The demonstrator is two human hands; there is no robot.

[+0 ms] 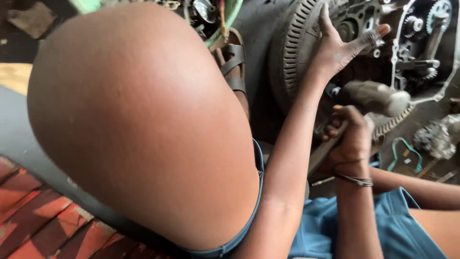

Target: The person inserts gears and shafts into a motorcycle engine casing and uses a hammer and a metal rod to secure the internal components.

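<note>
My left hand (340, 45) lies flat with fingers spread against a dark round finned engine part (299, 43). Just below it, my right hand (352, 136), with a thin band on its wrist, is closed around the handle of a hammer (376, 96). The hammer's dull grey head sits just above my right fist, near the finned part's lower rim. To the right is an opened engine case (421, 43) with small gears and a chain showing.
My bare knee (139, 120) fills the left and middle of the view. A foot in a brown sandal (235, 62) rests beside the finned part. A grimy metal piece (436, 136) and a green gasket (405, 151) lie on the dirty ground at right.
</note>
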